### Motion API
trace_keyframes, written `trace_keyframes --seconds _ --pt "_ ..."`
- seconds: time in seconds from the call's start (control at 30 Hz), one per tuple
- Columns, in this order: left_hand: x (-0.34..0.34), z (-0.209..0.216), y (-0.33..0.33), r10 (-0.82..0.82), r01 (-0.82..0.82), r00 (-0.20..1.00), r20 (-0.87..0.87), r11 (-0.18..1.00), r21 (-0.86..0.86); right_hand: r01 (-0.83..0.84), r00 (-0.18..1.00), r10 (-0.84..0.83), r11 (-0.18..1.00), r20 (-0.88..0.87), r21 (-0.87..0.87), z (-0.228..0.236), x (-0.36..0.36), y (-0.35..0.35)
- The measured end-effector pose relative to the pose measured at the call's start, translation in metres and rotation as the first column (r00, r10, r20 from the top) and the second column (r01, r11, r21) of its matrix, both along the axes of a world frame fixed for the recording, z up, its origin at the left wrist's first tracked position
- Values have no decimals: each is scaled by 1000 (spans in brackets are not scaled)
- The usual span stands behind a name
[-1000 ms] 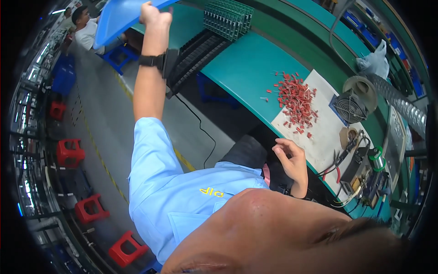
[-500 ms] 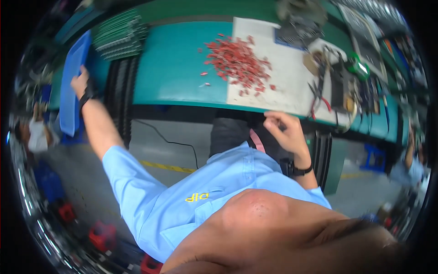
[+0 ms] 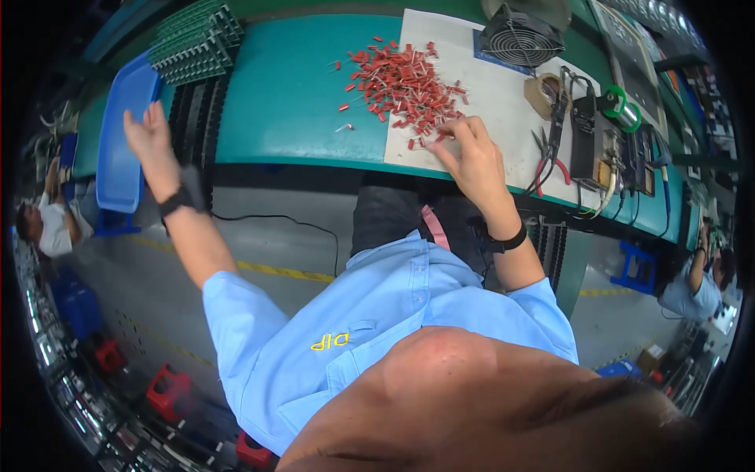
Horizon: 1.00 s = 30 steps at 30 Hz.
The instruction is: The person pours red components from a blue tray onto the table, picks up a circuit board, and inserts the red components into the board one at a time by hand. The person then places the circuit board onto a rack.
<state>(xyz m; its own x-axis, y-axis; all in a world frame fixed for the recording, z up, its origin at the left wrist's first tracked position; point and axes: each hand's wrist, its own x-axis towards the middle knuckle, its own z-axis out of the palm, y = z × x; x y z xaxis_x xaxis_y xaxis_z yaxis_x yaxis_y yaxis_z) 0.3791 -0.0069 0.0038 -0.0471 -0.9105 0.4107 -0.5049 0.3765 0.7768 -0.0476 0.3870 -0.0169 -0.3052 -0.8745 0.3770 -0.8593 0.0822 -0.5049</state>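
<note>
Landmark: heap of red components [image 3: 409,90] with thin leads, spread over green bench [image 3: 291,94] and pale sheet [image 3: 495,102]. At the heap's near right edge, right hand [image 3: 478,167]: fingers curled, thumb and fingertips almost meeting around a red part [image 3: 442,136]; whether gripped, cannot tell. Well left of the heap, in front of blue tray [image 3: 118,118]: left hand [image 3: 152,148], fingers loosely spread, apparently holding nothing; contact with tray, cannot tell. Also left of the heap, green boards [image 3: 197,47] in a stack; to its right, pliers [image 3: 563,167] and green spool [image 3: 623,110].

Handling, as judged: work from the heap's rim; pinch by the red body, not the leads; lift gently to free tangled leads without bending.

Writing: yellow lettering [image 3: 330,341] on light-blue shirt [image 3: 393,271]; markings on heap too small to read.
</note>
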Motion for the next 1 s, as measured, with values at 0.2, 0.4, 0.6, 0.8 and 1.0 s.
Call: trace_keyframes --seconds 0.2,0.4,0.6,0.8,1.0 --pt "-76 -21 116 120 42 842 525 957 -286 42 999 -41 999 -30 22 -6 -17 -27" --pt "-79 -35 119 277 -237 533 799 956 -172 62 998 -58 993 40 -100 -11 -35 -29" --pt "-93 -36 134 246 -166 557 794 969 -184 74 983 -27 963 181 -260 -7 -16 -5" --pt "-139 -24 181 149 -69 621 769 988 -136 -171 983 179 976 46 -134 -12 19 -14" --pt "-152 -25 209 227 126 758 612 869 -479 -57 998 55 995 -34 -86 -25 -3 -25"
